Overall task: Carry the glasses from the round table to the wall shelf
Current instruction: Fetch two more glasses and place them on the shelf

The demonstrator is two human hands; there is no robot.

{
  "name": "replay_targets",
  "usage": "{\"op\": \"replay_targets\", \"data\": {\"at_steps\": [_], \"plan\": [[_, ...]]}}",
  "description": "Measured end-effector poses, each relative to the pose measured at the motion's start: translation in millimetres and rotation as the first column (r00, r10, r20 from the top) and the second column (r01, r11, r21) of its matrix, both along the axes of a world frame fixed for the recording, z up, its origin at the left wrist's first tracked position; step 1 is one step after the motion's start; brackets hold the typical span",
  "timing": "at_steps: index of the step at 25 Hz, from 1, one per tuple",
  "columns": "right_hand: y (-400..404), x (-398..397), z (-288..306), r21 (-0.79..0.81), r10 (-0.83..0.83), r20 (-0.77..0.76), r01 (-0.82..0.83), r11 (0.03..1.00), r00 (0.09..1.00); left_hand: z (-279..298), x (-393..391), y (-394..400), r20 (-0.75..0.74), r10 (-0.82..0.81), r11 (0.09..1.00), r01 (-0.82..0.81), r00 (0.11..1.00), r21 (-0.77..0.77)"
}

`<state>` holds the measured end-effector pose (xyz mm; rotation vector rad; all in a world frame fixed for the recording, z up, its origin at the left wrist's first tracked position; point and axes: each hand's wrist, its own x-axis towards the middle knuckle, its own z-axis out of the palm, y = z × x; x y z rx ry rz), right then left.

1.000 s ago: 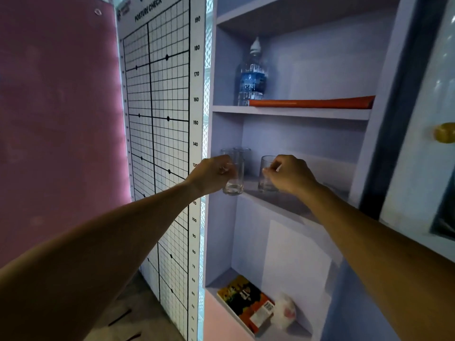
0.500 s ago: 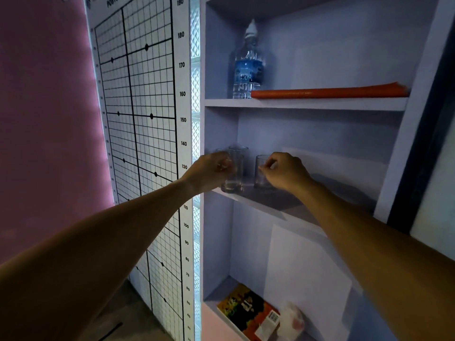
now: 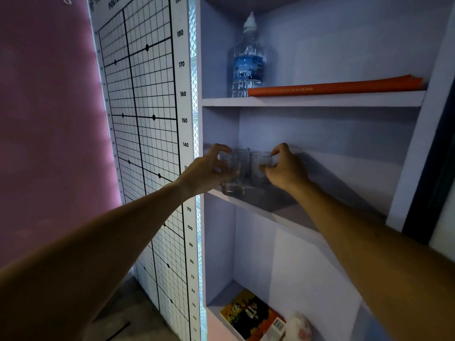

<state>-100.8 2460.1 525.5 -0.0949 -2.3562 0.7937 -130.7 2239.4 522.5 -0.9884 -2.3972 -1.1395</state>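
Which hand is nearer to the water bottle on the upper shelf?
Left. The left hand is below the water bottle, slightly left; the right hand is below and farther right.

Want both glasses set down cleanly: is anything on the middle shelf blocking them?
Mostly clear. A third glass stands just behind the left hand's glass, near the right hand's glass. The shelf board beneath looks bare.

Both arms outstretched, left hand [image 3: 209, 168] and right hand [image 3: 285, 168] curled.
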Motion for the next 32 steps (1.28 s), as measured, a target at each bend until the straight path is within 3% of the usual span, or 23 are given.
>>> {"op": "replay_targets", "data": {"at_steps": [21, 27, 32], "plan": [[-6, -14, -2, 0.029, -0.031, -0.027, 0.031, 0.999, 0.999, -1, 5, -1, -0.016, 0.134, 0.991, -0.134, 0.991, 0.011], [-5, -3, -4, 0.025, 0.183, 0.036, -0.184, 0.983, 0.982, -5, 2, 7, 0.05, 0.207, 0.974, -0.21, 0.977, 0.078], [-9, 1, -2, -0.017, 0.297, 0.072, -0.297, 0.955, 0.952, -4, -6, 14, 0.014, 0.268, 0.962, -0.269, 0.963, 0.049]]}}
